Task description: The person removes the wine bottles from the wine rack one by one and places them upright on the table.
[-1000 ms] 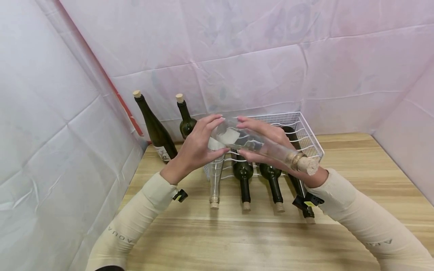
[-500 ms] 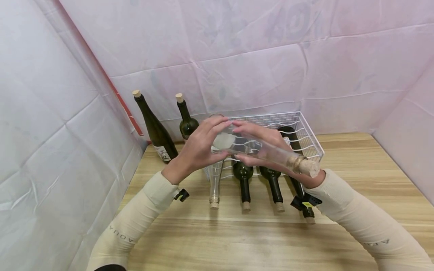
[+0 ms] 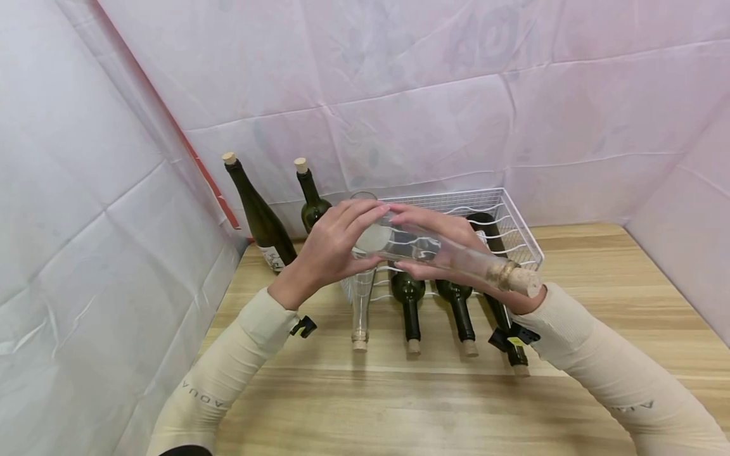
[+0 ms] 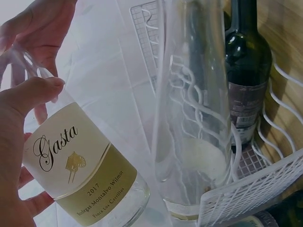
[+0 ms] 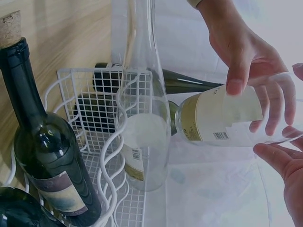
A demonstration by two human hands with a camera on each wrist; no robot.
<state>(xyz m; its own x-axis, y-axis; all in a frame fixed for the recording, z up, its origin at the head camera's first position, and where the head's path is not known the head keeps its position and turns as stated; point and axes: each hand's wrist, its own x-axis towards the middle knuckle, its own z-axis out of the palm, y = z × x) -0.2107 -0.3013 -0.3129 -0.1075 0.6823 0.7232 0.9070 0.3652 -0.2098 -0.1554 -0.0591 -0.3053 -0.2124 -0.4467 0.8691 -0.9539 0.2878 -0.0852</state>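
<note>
A clear glass wine bottle [image 3: 416, 246] with a cork stopper is held tilted above the rack, its base up to the left and its corked neck down to the right. My left hand [image 3: 331, 244] grips the base end, with the thumb below and the fingers over the top. Around the body, nearer the shoulder, my right hand [image 3: 456, 231] holds it from behind. A cream and gold label [image 4: 87, 165] reading "Gasta" shows in the left wrist view. Beneath the hands, another clear corked bottle [image 3: 360, 304] lies in the white wire rack [image 3: 523, 229].
Several dark green corked bottles, such as this one [image 3: 408, 288], lie in the rack with necks toward me. At the back left stand a tall green bottle [image 3: 259, 218] and a shorter one [image 3: 312, 206]. White cloth walls [image 3: 410, 126] enclose the wooden table [image 3: 399, 405].
The held bottle has shifted slightly left and its label sits a little differently. My hands have drawn closer together, the right one moving slightly left. The rack and other bottles stay put.
</note>
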